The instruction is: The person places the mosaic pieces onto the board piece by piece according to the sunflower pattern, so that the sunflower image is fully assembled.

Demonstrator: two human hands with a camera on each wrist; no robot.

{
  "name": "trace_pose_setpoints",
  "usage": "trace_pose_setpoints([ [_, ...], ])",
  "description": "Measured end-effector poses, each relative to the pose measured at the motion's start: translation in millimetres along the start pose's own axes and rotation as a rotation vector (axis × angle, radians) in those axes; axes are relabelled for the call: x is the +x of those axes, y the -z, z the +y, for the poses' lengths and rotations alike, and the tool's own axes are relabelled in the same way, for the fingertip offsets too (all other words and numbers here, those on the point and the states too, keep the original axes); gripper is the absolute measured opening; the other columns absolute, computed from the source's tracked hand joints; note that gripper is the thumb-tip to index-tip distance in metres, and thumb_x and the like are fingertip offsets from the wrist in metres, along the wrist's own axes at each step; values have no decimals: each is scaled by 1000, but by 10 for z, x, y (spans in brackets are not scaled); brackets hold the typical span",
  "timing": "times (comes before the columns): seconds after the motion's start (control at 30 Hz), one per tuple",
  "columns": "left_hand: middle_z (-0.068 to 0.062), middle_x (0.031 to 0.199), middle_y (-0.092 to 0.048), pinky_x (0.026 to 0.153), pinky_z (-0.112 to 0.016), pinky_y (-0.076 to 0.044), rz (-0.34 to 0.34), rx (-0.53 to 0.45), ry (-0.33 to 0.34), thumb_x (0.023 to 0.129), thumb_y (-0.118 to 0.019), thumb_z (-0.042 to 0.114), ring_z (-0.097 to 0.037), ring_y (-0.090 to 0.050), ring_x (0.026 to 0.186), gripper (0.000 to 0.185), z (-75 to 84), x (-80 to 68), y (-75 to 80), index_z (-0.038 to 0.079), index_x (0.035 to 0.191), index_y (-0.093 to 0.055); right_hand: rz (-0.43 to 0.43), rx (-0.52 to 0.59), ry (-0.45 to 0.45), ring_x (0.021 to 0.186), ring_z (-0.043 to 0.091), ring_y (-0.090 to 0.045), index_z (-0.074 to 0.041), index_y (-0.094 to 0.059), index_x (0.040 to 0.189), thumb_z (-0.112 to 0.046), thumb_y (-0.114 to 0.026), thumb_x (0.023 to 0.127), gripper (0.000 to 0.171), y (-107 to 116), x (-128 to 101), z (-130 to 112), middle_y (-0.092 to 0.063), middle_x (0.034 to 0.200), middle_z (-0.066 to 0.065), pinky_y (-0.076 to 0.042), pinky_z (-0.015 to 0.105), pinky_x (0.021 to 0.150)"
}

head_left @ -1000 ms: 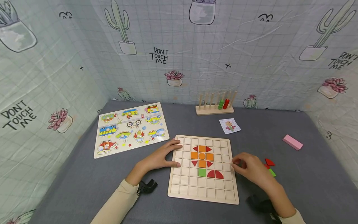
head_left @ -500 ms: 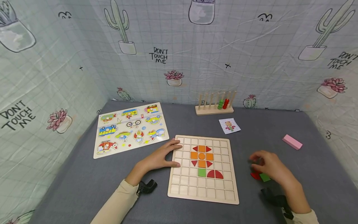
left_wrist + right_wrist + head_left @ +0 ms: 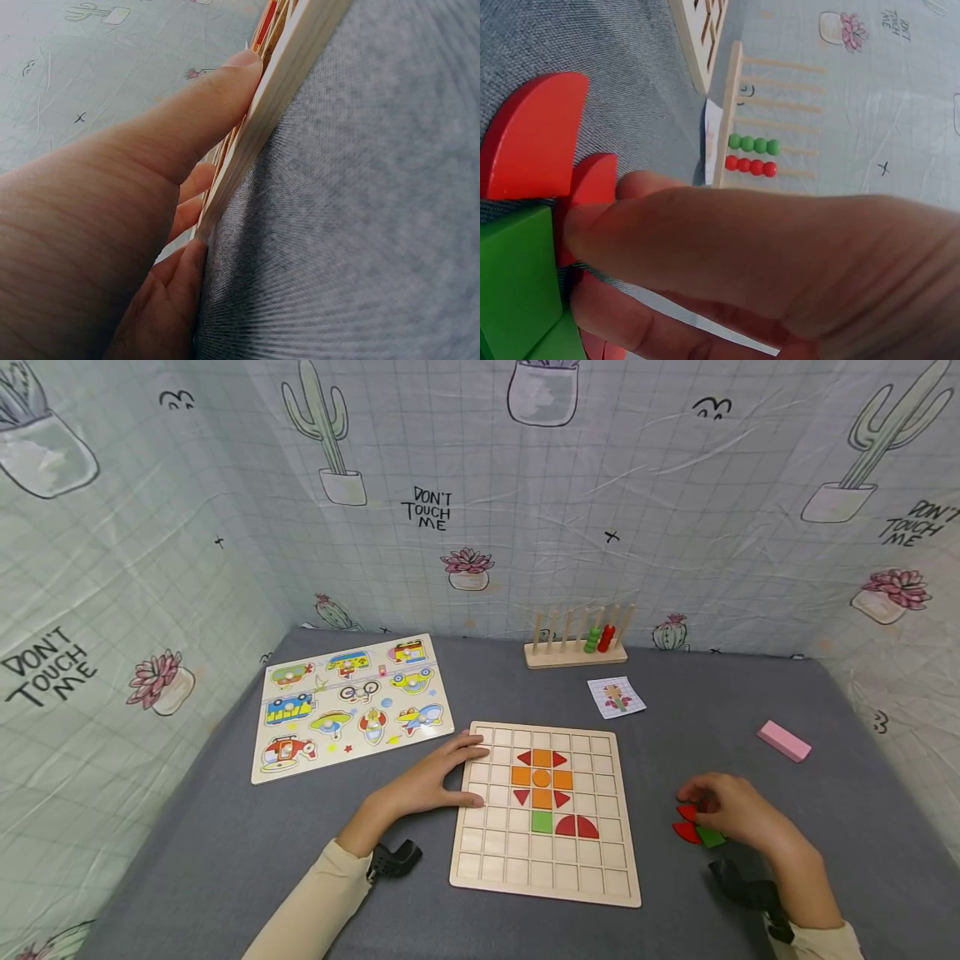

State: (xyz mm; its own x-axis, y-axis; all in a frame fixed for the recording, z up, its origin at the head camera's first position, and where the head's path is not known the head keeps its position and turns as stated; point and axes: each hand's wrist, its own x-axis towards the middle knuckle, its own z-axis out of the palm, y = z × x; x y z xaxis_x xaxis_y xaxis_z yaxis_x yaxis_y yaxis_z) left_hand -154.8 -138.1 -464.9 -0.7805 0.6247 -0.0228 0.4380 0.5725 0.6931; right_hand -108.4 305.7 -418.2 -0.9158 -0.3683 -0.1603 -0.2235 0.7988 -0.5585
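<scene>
Lying right of the grid board on the worktop, loose red and green pieces sit under the right hand, fingertips pinching one; left hand presses flat, steadying the board's left edge.

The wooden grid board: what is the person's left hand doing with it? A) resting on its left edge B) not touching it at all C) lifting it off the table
A: the left hand rests on the left edge of the grid board, which lies flat on the table.
</scene>
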Motion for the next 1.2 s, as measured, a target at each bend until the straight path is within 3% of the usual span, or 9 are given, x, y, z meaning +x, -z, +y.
trace_pose_setpoints([
  [0.37,-4,158,-29,115,-50,-26,0,16,0,83,-78,39,-27,-17,149,74,-9,0,-4,15,145,-47,92,-43,8,61,7,-49,3,-70,92,0,-75,80,14,-67,39,-1,-65,85,7,-44,26,53],
  [0.9,-3,158,-29,115,-50,-26,-3,9,-3,83,-77,42,-25,-16,149,74,-7,18,-14,17,146,-46,107,-79,-13,67,15,-52,3,-69,93,-4,-79,76,21,-85,57,-7,-62,86,9,-46,31,59],
  [1.2,-5,158,-28,116,-52,-24,-11,-12,5,83,-77,38,-27,-13,150,73,14,15,-2,15,146,-46,140,-66,-21,70,16,-54,5,-70,97,-7,-77,79,23,-132,68,-217,-64,89,10,-47,32,61],
])
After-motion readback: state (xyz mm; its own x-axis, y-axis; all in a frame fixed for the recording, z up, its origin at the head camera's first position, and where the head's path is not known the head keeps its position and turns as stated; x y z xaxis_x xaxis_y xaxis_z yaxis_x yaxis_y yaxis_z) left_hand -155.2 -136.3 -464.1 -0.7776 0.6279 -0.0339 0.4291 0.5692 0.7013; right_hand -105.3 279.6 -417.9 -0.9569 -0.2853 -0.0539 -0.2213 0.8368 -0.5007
